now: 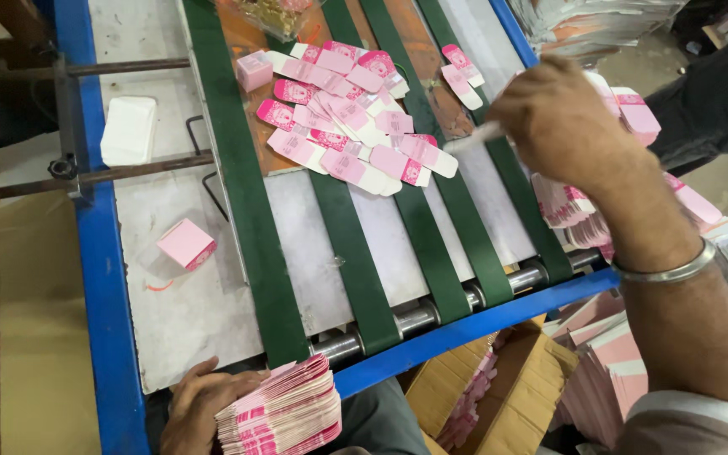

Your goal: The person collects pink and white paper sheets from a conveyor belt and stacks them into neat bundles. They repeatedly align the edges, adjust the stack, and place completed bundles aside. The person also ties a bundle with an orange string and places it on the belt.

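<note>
Left hand clamps carton stack at conveyor near edge, squaring it. Right hand pinches one carton above belt, picking from loose pile.

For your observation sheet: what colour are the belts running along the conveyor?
Dark green belts, running between blue frame rails; the head view shows them best.

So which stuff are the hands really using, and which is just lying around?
In use:
- left hand holding the stack of flat pink cartons
- right hand reaching over the loose cartons on the green belts

Lying about:
- folded pink box
- white tray
- small pink box
- brown box
</note>
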